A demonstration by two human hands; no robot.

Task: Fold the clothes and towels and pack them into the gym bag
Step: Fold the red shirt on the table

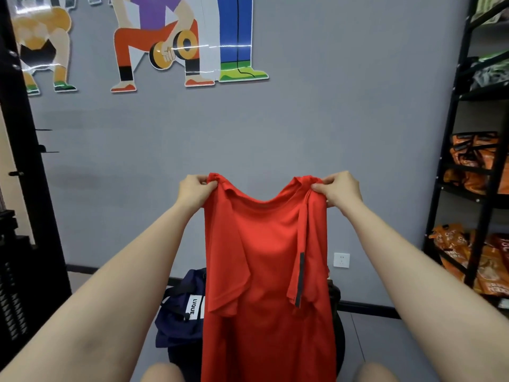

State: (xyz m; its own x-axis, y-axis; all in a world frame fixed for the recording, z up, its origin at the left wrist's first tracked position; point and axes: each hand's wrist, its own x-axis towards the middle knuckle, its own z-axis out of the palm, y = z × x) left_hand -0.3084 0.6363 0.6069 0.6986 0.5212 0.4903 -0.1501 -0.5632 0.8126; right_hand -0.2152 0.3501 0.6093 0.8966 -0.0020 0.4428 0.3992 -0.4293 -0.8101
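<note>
A red T-shirt (270, 257) hangs full length in the air in front of me, its sleeves folded inward over the body. My left hand (194, 188) pinches its left shoulder. My right hand (340, 190) pinches its right shoulder. A dark strip runs down the right sleeve. Behind and below the shirt, a navy gym bag (179, 315) with a white label stands on the floor, mostly hidden by the cloth.
A grey wall with sports figures (154, 42) faces me. A black shelf rack (479, 166) with orange packages stands on the right. A dark frame (24, 188) rises on the left. A wall socket (341, 260) sits low. My knees show at the bottom edge.
</note>
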